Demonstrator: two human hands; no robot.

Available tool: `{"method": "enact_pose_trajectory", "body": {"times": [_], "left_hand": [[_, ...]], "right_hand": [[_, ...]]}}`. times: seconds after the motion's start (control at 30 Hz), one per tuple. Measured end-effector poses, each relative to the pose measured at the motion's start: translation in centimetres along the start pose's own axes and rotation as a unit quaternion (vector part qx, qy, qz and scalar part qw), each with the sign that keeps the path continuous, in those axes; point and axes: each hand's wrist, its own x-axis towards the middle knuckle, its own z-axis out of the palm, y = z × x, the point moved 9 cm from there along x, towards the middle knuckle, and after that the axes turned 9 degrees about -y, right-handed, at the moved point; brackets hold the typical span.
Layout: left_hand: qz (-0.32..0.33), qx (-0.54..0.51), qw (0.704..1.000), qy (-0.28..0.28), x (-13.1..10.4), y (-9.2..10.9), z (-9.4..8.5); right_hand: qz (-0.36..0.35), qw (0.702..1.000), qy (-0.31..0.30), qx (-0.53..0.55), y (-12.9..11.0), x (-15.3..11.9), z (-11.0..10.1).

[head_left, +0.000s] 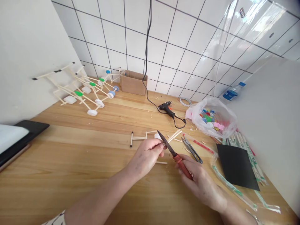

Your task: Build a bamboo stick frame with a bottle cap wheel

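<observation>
My left hand [146, 156] is closed in a pinch on two thin wooden sticks [174, 136], which point up to the right. In my right hand [199, 178] is a red-handled knife [179, 161], its dark blade lying across the sticks just beyond my left fingertips. Whether the edge bites into the wood cannot be seen. Behind my left hand lies a small stick frame [139, 137] with a black-tipped crossbar; a white round piece near it is partly hidden. A loose stick [161, 162] rests on the table below my left hand.
Stick-built models with bottle-cap wheels [92, 103] stand at the back left, beside a cardboard box [133, 82]. A glue gun [167, 108] with its cord, thread snips [191, 150], a bag of caps [213, 117], black sheet [237, 165] and bottle [233, 93] occupy the right side.
</observation>
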Motion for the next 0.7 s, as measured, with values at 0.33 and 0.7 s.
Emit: {"method": "enact_pose_trajectory", "body": {"times": [0.33, 0.7], "left_hand": [[-0.011, 0.027, 1.000, 0.009, 0.01, 0.07, -0.25], [-0.018, 0.006, 1.000, -0.008, 0.25, -0.62, -0.13]], "right_hand": [[0.008, 1.000, -0.002, 0.007, 0.40, -0.21, 0.31], [0.019, 1.000, -0.011, 0.015, 0.29, -0.03, 0.27]]}}
